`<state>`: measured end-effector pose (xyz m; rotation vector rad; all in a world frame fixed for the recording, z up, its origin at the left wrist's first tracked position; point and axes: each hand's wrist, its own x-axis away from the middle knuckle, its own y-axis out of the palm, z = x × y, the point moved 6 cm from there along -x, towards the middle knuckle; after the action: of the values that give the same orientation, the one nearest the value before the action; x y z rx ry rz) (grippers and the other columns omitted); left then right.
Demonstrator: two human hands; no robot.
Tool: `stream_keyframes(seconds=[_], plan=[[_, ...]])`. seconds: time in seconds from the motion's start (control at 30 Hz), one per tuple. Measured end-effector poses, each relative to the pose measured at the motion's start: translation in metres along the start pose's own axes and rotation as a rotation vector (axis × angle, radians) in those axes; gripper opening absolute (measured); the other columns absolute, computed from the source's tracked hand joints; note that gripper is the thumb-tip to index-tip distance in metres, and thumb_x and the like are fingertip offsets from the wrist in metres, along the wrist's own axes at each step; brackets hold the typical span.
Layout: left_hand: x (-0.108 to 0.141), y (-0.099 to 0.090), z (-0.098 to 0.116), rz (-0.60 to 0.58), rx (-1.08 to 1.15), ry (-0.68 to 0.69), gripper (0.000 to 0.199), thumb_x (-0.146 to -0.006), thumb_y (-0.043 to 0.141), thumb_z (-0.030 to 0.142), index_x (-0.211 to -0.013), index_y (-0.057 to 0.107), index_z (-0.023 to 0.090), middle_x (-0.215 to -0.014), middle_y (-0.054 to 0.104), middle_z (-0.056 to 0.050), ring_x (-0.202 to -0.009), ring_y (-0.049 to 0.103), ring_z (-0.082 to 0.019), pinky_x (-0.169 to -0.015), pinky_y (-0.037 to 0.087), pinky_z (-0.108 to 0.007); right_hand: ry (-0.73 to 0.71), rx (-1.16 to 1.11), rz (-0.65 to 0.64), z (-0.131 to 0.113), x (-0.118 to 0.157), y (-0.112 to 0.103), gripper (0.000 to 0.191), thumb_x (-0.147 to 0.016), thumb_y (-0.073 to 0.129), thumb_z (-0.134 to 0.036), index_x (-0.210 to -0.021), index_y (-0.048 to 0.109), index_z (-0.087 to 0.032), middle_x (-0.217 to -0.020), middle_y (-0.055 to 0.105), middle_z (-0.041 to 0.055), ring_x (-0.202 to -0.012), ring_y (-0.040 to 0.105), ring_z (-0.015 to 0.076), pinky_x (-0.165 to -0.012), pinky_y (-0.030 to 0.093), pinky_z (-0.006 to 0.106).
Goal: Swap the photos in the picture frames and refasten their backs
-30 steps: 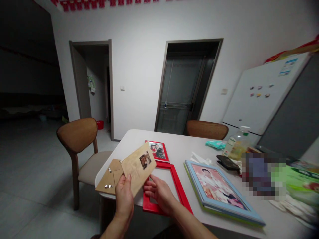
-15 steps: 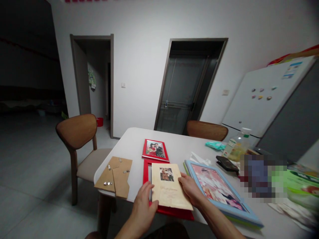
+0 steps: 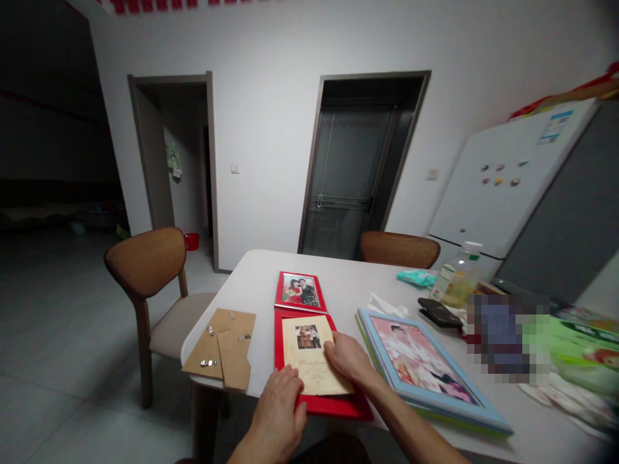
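Red frame (image 3: pixel 333 406) nearest, the left hand (image 3: pixel 280 403) half-open at its near left corner; on it, the card (image 3: pixel 316 370). The right hand (image 3: pixel 349 357) curls at the card's right edge, grip unclear. Likely light, easily creased: hold by opposite edges.

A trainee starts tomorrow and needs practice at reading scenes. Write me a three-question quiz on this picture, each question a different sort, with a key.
1. True or false: the brown board with metal clips lies on a chair.
2. What colour is the rim of the top framed picture in the stack on the right?
A) black
B) light blue
C) yellow
3. Fill in the missing words: the ____ is at the right edge of the cream sheet.

Key:
1. False; the brown board lies on the white table.
2. B.
3. right hand.
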<state>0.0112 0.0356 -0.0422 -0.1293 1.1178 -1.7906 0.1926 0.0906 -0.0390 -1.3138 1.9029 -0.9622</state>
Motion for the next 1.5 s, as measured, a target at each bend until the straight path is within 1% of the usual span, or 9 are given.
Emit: stream_keyframes(seconds=[0.13, 0.27, 0.43, 0.63, 0.87, 1.03, 1.17, 1.33, 1.5], plan=[[0.002, 0.000, 0.001, -0.027, -0.006, 0.006, 0.030, -0.066, 0.048, 0.010, -0.094, 0.057, 0.016, -0.112, 0.054, -0.013, -0.108, 0.045, -0.025, -0.095, 0.032, -0.044, -0.007, 0.171, 0.009, -0.001, 0.002, 0.001, 0.033, -0.069, 0.041, -0.033, -0.079, 0.061, -0.009, -0.082, 0.062, 0.0198, -0.077, 0.058, 0.0275, -0.064, 0.039, 0.035], [0.012, -0.026, -0.012, 0.022, -0.005, 0.007, 0.040, -0.068, 0.046, 0.012, -0.107, 0.049, 0.016, -0.121, 0.047, -0.011, -0.112, 0.041, -0.021, -0.094, 0.035, -0.036, -0.027, 0.312, 0.026, -0.003, 0.004, 0.002, 0.034, -0.069, 0.044, -0.035, -0.088, 0.058, -0.010, -0.086, 0.060, 0.0178, -0.075, 0.058, 0.0264, -0.062, 0.039, 0.033], [0.027, -0.078, -0.073, 0.057, -0.233, -0.168, 0.057, -0.062, 0.047, 0.012, -0.118, 0.040, 0.018, -0.130, 0.035, -0.009, -0.121, 0.028, -0.021, -0.099, 0.023, -0.038, -0.114, 0.307, 0.053, -0.002, 0.013, -0.001, 0.032, -0.074, 0.039, -0.033, -0.092, 0.057, -0.014, -0.085, 0.059, 0.0121, -0.077, 0.056, 0.0204, -0.065, 0.038, 0.029], [0.040, -0.105, -0.129, 0.021, -0.435, -0.377, 0.053, -0.059, 0.054, 0.011, -0.110, 0.049, 0.023, -0.125, 0.043, -0.006, -0.118, 0.032, -0.023, -0.095, 0.025, -0.040, -0.232, 0.144, 0.171, 0.004, 0.022, 0.008, 0.033, -0.074, 0.039, -0.026, -0.097, 0.057, -0.011, -0.100, 0.052, 0.0129, -0.092, 0.049, 0.0194, -0.084, 0.033, 0.027], [0.050, -0.109, -0.118, 0.121, -0.377, -0.077, 0.022, -0.073, 0.049, 0.017, -0.088, 0.061, 0.028, -0.095, 0.062, -0.001, -0.089, 0.054, -0.018, -0.077, 0.045, -0.029, -0.230, 0.118, 0.198, -0.018, 0.023, 0.010, 0.031, -0.070, 0.045, -0.025, -0.096, 0.059, -0.016, -0.105, 0.052, 0.0120, -0.097, 0.046, 0.0244, -0.082, 0.036, 0.035], [0.056, -0.135, -0.105, 0.474, -0.400, 0.176, 0.018, -0.080, 0.044, 0.023, -0.091, 0.058, 0.023, -0.092, 0.063, -0.003, -0.088, 0.057, -0.018, -0.077, 0.048, -0.031, -0.440, -0.282, 0.109, -0.068, 0.047, 0.003, 0.028, -0.073, 0.045, -0.031, -0.094, 0.059, -0.019, -0.102, 0.056, 0.0083, -0.097, 0.048, 0.0205, -0.085, 0.037, 0.035], [0.047, -0.150, -0.067, 0.640, -0.389, 0.266, 0.019, -0.080, 0.045, 0.018, -0.096, 0.055, 0.020, -0.096, 0.062, -0.005, -0.092, 0.056, -0.018, -0.082, 0.046, -0.033, -0.449, -0.545, -0.015, -0.106, 0.065, -0.013, 0.034, -0.078, 0.038, -0.037, -0.102, 0.054, -0.020, -0.104, 0.057, 0.0069, -0.095, 0.051, 0.0181, -0.082, 0.041, 0.033], [0.023, -0.107, -0.004, 0.557, -0.307, 0.435, 0.023, -0.080, 0.043, 0.010, -0.100, 0.052, 0.018, -0.097, 0.063, -0.005, -0.099, 0.053, -0.018, -0.083, 0.046, -0.032, -0.409, -0.597, -0.121, -0.100, 0.072, -0.040, 0.041, -0.075, 0.043, -0.040, -0.106, 0.053, -0.016, -0.108, 0.056, 0.0095, -0.094, 0.052, 0.0202, -0.082, 0.042, 0.035], [0.006, -0.051, 0.013, 0.464, -0.200, 0.423, 0.021, -0.081, 0.039, 0.010, -0.092, 0.055, 0.017, -0.091, 0.065, -0.006, -0.096, 0.055, -0.018, -0.082, 0.047, -0.030, -0.271, -0.447, -0.209, -0.050, 0.071, -0.034, 0.052, -0.060, 0.061, -0.034, -0.107, 0.052, -0.014, -0.110, 0.055, 0.0107, -0.099, 0.051, 0.0220, -0.088, 0.038, 0.036]])
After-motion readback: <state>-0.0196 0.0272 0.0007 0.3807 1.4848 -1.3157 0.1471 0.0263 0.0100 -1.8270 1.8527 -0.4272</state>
